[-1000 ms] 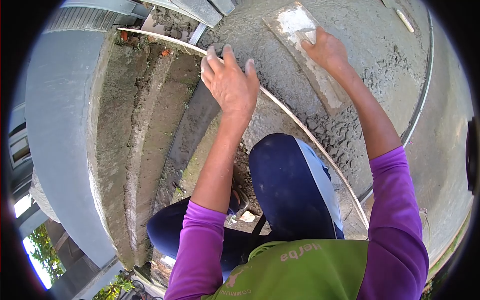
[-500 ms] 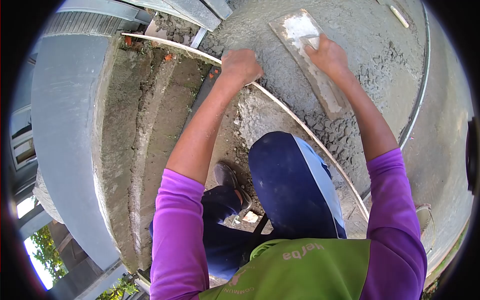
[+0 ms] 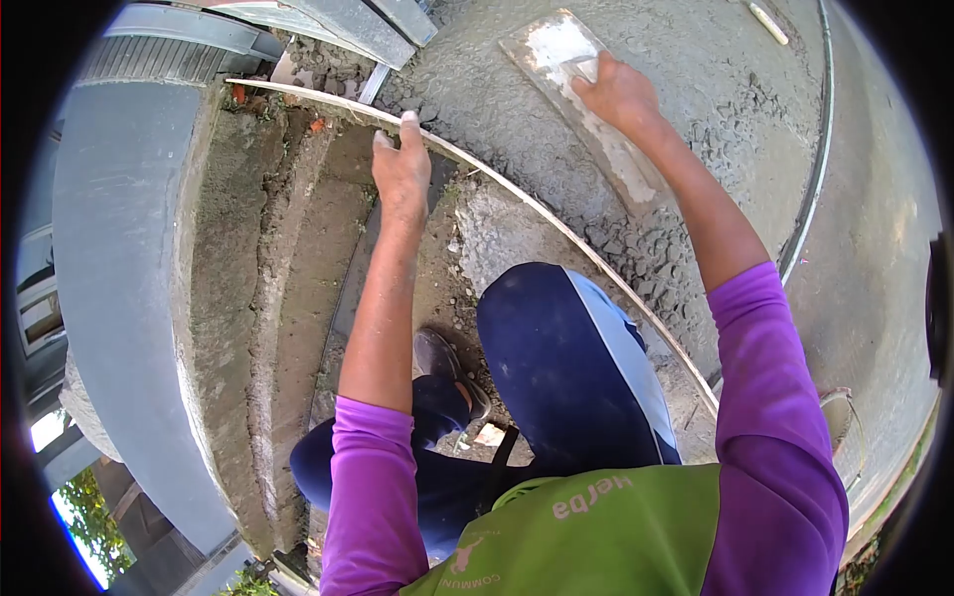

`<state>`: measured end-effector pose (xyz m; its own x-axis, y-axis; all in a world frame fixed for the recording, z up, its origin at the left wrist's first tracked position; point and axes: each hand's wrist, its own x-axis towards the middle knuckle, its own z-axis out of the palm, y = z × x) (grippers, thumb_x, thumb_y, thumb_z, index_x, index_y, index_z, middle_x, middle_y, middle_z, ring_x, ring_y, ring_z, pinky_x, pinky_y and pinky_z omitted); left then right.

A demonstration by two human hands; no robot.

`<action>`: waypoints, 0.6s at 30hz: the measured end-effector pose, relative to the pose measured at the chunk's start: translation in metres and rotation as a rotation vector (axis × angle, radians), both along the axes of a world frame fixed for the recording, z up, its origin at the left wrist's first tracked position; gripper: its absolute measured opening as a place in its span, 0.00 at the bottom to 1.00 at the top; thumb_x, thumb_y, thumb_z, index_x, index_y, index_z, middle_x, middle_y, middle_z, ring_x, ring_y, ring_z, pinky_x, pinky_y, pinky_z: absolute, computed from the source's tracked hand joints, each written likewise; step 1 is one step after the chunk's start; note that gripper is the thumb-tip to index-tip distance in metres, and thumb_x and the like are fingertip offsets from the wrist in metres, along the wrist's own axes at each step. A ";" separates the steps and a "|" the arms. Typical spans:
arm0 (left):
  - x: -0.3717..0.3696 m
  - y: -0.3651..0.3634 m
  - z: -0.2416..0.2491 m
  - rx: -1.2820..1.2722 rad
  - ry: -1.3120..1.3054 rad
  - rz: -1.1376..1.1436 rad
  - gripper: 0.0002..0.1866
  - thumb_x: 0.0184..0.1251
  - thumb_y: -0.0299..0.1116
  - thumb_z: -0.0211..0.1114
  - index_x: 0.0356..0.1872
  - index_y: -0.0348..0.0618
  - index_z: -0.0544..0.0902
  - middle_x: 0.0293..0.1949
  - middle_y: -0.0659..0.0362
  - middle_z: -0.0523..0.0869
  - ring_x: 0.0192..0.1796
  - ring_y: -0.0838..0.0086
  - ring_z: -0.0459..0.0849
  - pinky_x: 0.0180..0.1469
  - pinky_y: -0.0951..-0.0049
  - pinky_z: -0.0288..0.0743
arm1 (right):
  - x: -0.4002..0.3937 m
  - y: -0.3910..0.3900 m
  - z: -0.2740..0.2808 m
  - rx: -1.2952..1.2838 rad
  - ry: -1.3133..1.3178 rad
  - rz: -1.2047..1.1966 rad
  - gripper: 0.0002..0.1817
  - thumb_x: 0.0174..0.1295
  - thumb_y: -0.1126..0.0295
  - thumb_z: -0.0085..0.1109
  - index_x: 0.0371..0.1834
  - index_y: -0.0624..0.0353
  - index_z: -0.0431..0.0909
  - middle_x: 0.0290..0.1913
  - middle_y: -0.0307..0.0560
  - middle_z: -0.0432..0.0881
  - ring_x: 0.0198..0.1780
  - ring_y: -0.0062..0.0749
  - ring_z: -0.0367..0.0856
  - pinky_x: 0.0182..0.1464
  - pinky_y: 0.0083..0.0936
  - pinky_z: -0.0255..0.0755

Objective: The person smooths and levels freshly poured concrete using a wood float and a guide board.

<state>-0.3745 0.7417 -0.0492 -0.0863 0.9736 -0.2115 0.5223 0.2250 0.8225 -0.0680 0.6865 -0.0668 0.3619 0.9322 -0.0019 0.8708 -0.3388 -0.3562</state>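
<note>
My right hand (image 3: 624,97) is wrapped round the grip of a long rectangular finishing trowel (image 3: 606,144), its blade smeared with cement and lying on the wet concrete (image 3: 477,60). Below the long thin pale edging strip (image 3: 556,221), my left hand (image 3: 402,179) has its thumb and a finger spread apart, tips right at the strip's lower edge. That strip curves along the border of the wet concrete. Lumpy, rough mortar (image 3: 651,263) lies between the trowel's near end and the strip.
Concrete steps (image 3: 229,248) and a grey wall (image 3: 119,278) rise on the left. A second thin strip (image 3: 817,169) runs along the right side of the concrete. Grey beams (image 3: 343,30) lie at the top, and a short pale stick (image 3: 768,22) rests at the upper right.
My left hand has moved left along the strip, going from a closed fist on it to spread fingers at its edge. The view has shifted slightly; my right hand still holds the trowel.
</note>
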 end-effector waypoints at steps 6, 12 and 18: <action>0.052 -0.041 -0.027 -0.208 -0.297 0.115 0.46 0.77 0.57 0.56 0.79 0.30 0.48 0.72 0.36 0.64 0.68 0.46 0.73 0.61 0.45 0.78 | -0.031 -0.066 0.026 -0.316 0.131 0.144 0.28 0.68 0.52 0.59 0.55 0.70 0.75 0.41 0.67 0.87 0.43 0.50 0.90 0.46 0.42 0.83; 0.064 -0.044 -0.055 -0.078 -0.432 0.127 0.47 0.76 0.48 0.60 0.81 0.30 0.43 0.76 0.36 0.62 0.73 0.53 0.69 0.73 0.61 0.63 | 0.027 -0.002 0.023 -0.089 0.136 -0.073 0.29 0.68 0.51 0.59 0.57 0.70 0.74 0.47 0.64 0.87 0.53 0.52 0.87 0.56 0.43 0.80; 0.077 -0.052 -0.045 -0.003 -0.291 0.140 0.45 0.80 0.55 0.49 0.80 0.28 0.44 0.77 0.33 0.58 0.77 0.47 0.63 0.77 0.57 0.57 | 0.039 -0.056 0.014 -0.201 0.169 -0.245 0.32 0.68 0.51 0.59 0.61 0.71 0.71 0.49 0.64 0.87 0.54 0.53 0.87 0.57 0.42 0.79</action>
<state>-0.2980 0.6899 -0.0946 -0.1544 0.9558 -0.2502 0.2288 0.2809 0.9321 -0.0285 0.6306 -0.0527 0.5538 0.7927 -0.2550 0.6895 -0.6082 -0.3933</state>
